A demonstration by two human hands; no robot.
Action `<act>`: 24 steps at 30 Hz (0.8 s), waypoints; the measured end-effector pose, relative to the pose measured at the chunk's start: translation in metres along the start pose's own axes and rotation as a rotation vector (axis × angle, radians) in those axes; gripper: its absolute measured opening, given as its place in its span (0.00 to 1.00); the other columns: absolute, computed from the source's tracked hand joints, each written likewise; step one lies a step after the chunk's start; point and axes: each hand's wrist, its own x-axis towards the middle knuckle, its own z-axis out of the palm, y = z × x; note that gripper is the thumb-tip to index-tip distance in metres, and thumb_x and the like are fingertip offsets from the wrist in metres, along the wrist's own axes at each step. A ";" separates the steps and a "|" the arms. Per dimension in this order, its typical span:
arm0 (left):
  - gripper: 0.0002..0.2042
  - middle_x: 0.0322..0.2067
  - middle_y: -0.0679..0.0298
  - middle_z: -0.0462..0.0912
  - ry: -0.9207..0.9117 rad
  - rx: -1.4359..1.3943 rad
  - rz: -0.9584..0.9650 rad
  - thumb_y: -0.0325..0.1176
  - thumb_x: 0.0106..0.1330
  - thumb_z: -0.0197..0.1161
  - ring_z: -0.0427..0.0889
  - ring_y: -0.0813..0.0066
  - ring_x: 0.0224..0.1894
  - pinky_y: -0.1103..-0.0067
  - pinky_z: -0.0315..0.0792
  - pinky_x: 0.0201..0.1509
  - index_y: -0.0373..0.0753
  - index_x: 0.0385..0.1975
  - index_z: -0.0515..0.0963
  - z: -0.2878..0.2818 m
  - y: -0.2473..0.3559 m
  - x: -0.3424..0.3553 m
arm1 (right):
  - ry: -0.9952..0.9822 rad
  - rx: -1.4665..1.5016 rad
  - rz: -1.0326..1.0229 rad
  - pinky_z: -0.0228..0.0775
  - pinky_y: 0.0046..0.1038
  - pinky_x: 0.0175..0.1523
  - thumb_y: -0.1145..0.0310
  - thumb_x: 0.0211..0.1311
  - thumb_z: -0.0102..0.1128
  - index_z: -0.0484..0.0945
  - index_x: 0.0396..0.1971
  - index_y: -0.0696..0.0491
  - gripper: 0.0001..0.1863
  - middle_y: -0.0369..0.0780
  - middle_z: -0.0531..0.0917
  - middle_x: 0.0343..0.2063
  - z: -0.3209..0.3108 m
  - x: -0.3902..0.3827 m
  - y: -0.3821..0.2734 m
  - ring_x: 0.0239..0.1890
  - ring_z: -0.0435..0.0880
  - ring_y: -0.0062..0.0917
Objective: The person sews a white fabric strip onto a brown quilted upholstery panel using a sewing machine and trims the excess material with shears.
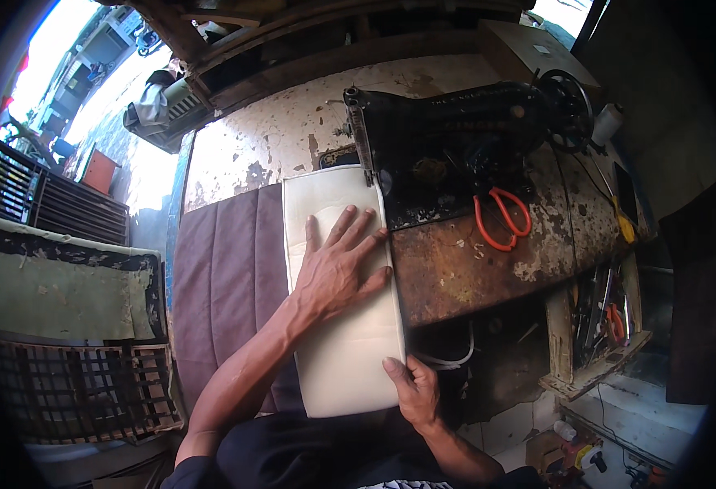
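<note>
A long cream padded fabric panel (346,359) lies over brown quilted fabric (232,269), its far end under the needle area of a black sewing machine (448,134). My left hand (338,261) rests flat on the panel with its fingers spread, just short of the presser foot. At the panel's near right edge, my right hand (415,391) pinches the border, thumb on top and the other fingers underneath. Red-handled scissors (502,220) lie on the machine's bed, to the right of the panel.
The worn wooden table (472,277) has peeling paint. A thread cone (607,124) stands by the handwheel (566,110). An open drawer (598,350) of tools hangs at the right. Left of the table is a slatted seat (72,301) with torn covering.
</note>
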 end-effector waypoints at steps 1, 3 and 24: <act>0.30 0.78 0.60 0.59 0.001 -0.015 0.003 0.51 0.68 0.62 0.49 0.55 0.82 0.37 0.33 0.79 0.50 0.69 0.72 -0.001 -0.001 0.002 | -0.005 0.032 0.041 0.69 0.21 0.40 0.55 0.77 0.62 0.85 0.43 0.58 0.19 0.32 0.83 0.28 0.000 0.000 -0.002 0.33 0.75 0.13; 0.30 0.78 0.60 0.59 0.004 -0.012 -0.001 0.51 0.68 0.62 0.49 0.55 0.82 0.37 0.33 0.79 0.50 0.69 0.72 -0.002 -0.004 0.003 | -0.009 0.062 0.082 0.69 0.20 0.44 0.58 0.77 0.62 0.85 0.45 0.58 0.16 0.31 0.84 0.31 0.002 0.001 -0.005 0.36 0.75 0.12; 0.29 0.73 0.55 0.63 0.088 0.007 0.013 0.48 0.67 0.65 0.52 0.51 0.81 0.33 0.40 0.77 0.51 0.68 0.73 0.000 -0.027 0.043 | 0.129 0.048 -0.111 0.60 0.26 0.37 0.52 0.83 0.47 0.76 0.36 0.57 0.23 0.31 0.68 0.26 0.013 0.012 -0.007 0.32 0.63 0.17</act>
